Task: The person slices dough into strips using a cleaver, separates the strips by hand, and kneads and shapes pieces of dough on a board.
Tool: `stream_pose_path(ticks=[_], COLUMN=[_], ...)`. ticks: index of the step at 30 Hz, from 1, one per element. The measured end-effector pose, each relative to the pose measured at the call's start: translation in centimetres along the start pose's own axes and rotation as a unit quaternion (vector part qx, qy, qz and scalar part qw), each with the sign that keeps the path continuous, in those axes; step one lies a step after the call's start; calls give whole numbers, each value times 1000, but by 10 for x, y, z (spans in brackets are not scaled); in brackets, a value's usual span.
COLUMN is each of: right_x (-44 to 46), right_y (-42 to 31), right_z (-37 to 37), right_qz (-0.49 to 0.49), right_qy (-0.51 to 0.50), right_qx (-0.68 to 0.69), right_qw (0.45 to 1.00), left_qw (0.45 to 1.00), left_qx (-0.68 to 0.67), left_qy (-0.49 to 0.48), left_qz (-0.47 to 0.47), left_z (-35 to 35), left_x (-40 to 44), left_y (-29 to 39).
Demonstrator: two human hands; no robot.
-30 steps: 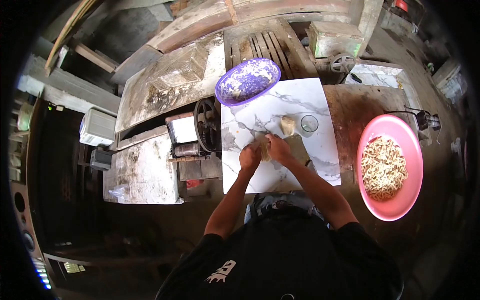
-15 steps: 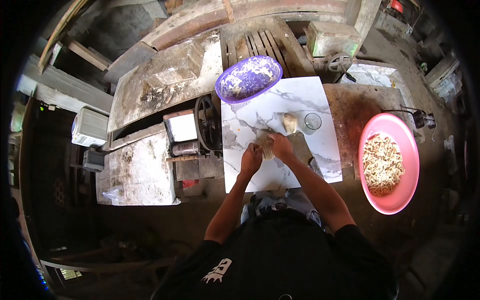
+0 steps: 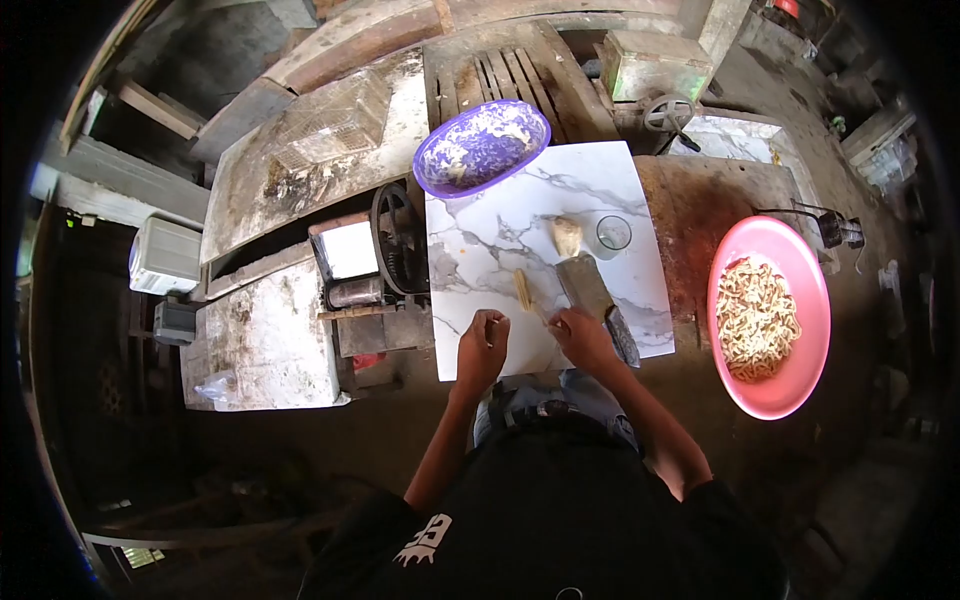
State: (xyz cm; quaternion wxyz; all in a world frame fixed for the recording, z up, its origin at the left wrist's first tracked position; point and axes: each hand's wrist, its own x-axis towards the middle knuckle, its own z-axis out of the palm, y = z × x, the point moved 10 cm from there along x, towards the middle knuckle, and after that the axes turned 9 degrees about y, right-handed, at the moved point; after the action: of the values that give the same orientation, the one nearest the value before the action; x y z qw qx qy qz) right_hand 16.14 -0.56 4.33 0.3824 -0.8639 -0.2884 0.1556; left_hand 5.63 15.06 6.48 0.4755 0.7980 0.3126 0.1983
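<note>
A few thin pale strips of dough (image 3: 523,290) lie side by side on the marble-patterned board (image 3: 480,230) in front of me. My left hand (image 3: 486,348) is curled closed, low over the board and left of the strips; whatever its fingers hold is hidden. My right hand (image 3: 578,333) pinches near the lower end of the strips, where a thin pale piece of dough meets the fingertips. Just right of that hand lies a cleaver (image 3: 585,284), its dark handle toward me. Beyond the blade rest a lump of dough (image 3: 566,238) and a drinking glass (image 3: 613,234).
A purple basin (image 3: 482,148) smeared with dough stands at the board's far left corner. To the right, a pink basin (image 3: 768,318) holds many twisted dough pieces. A hand-wheeled machine (image 3: 395,240) adjoins the board on the left; a plastic crate (image 3: 335,120) sits farther back.
Both hands have drawn back toward me and apart, uncovering the dough strips and more of the cleaver. The whole view has shifted slightly.
</note>
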Motion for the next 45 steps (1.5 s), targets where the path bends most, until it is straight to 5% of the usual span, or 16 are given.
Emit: stream_pose_path(ticks=[5,10,12,14,17,20,24,26,29,30,32,33,40,42,45], right_x=[-34,-58,-67,-81,-109,-146,-180,-157,-115,-108,-94,-91,-95,-103,-135], right_y=[0,42,114,211,356,406,405,326,187,140,68,53,82,114,158], right_z=[-87,-252,-311,-344,-344,-350,-366,-362,-301,-271,-231,-222,-232,-257,-314], right_qz=[51,62,81,226,369,433,394,233,166,14,7,-54,117,34,185], right_qy=[22,200,291,313,338,354,436,446,268,193,38,38,-2,65,201], right_qx=[104,157,-5,-56,52,51,-35,-119,122,226,399,302,280,280,-93], right_qw=[993,965,953,921,864,827,808,856,941,955,916,951,953,957,957], left_qw=[999,996,994,993,992,989,985,974,958,948,938,938,959,961,961], left_qx=[10,0,-1,-19,-22,-38,-48,-123,-159,-188,-180,-182,-95,-94,-137], left_qy=[-43,-82,-102,-114,-115,-132,-155,-185,-237,-257,-297,-291,-251,-246,-237], left_qz=[13,28,31,3,53,48,51,49,26,20,21,53,95,87,39], left_z=[7,33,50,64,83,103,125,141,169,177,190,194,184,184,183], left_x=[-19,-26,-27,-28,-31,-38,-49,-57,-70,-73,-77,-77,-64,-62,-64], left_y=[23,55,65,70,94,107,135,151,164,175,187,194,204,196,186])
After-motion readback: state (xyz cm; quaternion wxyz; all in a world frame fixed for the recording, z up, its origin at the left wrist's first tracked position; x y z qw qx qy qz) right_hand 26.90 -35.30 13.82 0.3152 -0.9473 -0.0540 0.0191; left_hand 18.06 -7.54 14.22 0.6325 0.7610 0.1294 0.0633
